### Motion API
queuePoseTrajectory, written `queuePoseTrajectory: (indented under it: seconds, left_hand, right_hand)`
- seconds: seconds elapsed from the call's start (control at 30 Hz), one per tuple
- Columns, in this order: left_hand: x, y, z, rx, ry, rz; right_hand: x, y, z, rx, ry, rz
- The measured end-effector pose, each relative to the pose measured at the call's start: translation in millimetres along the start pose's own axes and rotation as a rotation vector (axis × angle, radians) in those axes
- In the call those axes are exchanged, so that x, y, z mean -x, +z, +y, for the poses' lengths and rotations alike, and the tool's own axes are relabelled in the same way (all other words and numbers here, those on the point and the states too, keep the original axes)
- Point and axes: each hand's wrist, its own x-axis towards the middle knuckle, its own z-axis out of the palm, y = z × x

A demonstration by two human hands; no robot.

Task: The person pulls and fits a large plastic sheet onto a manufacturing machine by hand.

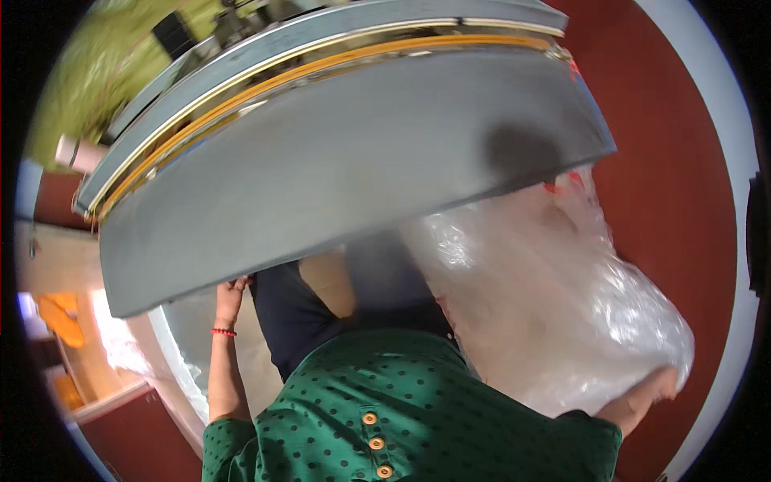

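My left hand (234, 291), below a red bead bracelet, is at the front edge of the long grey tabletop (345, 153). Its fingers are bent against that edge, their tips partly hidden. Out to the right, my arm reaches down and my right hand (660, 386) is closed on the outer edge of a large clear plastic bag (538, 297). The bag spreads in shiny wrinkles beside my right leg and runs under the tabletop. What is inside looks pale and is hard to make out.
Beyond the tabletop are an orange strip (321, 68) and grey metal rails with machine parts (233, 24). A pink bottle (79, 154) stands at the far left, near green sheeting (96, 88). Reddish-brown floor (675, 161) lies to the right.
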Motion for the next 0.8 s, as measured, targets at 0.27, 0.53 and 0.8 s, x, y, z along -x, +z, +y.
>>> queuePoseTrajectory:
  seconds: [0.27, 0.53, 0.8]
  left_hand:
    - [1.6, -57.8, -33.8, -0.28, 0.033, 0.347]
    - [48.0, -194.4, -118.4, -0.72, 0.209, 1.066]
    - [133.0, -195.7, -149.7, -0.906, -0.276, 0.891]
  right_hand:
    - [-69.9, 129.6, -134.6, 0.193, -0.139, 0.128]
    - [10.6, 435.5, -520.1, 0.73, -0.953, 0.151]
    - [185.5, 560.1, -638.7, 0.841, -1.292, -0.228]
